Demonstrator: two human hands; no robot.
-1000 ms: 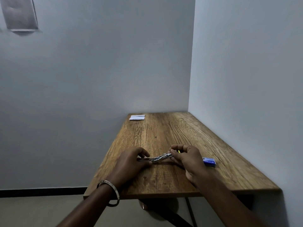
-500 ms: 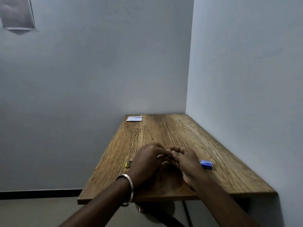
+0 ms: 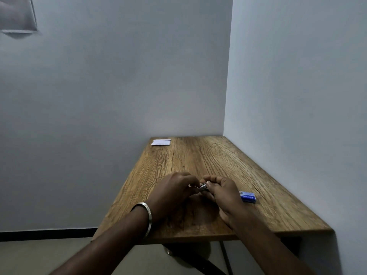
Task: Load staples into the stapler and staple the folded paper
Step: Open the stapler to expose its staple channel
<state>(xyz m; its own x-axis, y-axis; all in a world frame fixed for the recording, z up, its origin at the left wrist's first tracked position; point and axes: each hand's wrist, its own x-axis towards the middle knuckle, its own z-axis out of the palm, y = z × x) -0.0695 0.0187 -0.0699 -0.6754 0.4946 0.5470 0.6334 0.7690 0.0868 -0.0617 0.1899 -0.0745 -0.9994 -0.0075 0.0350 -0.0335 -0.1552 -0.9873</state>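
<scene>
Both hands meet over the middle of the wooden table (image 3: 208, 155). My left hand (image 3: 174, 187) and my right hand (image 3: 222, 191) curl their fingers round a small metal stapler (image 3: 203, 186), of which only a short silvery piece shows between them. A small blue staple box (image 3: 247, 197) lies just right of my right hand. The folded white paper (image 3: 161, 142) lies flat at the far left corner of the table.
Walls close the table in at the back and along its right side. The near edge and the left edge drop off to the floor. A metal bangle (image 3: 147, 213) sits on my left wrist.
My hands have closed together over the stapler, hiding most of it. A small yellow piece seen left of my left hand half a second ago is now out of sight.
</scene>
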